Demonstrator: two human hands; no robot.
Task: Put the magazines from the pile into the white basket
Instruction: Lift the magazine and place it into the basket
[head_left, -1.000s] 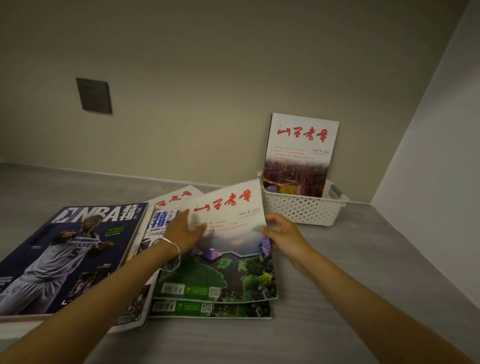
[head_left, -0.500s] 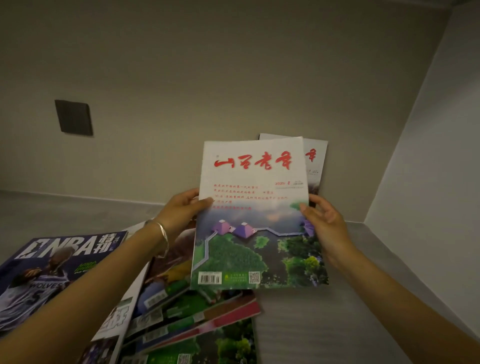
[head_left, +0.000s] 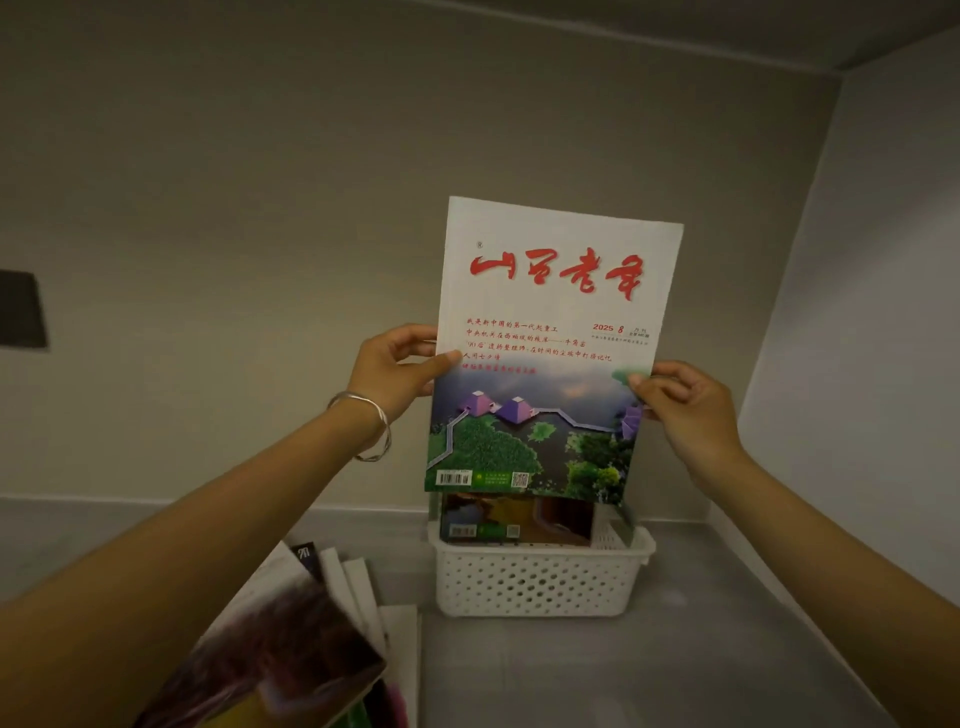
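A magazine with a white cover, red title and green landscape picture hangs upright in the air, directly above the white basket. My left hand pinches its left edge and my right hand pinches its right edge. The perforated white basket stands on the grey surface against the back wall. Another magazine stands inside it, mostly hidden behind the held one. The pile of magazines lies fanned out at the lower left, partly under my left forearm.
A side wall closes in just right of the basket, meeting the back wall in a corner. A dark wall plate sits at the far left. Grey surface stretches in front of the basket.
Both hands lifted the top magazine off the pile, raised it upright and carried it right and back, over the basket. The view shifted toward the basket.
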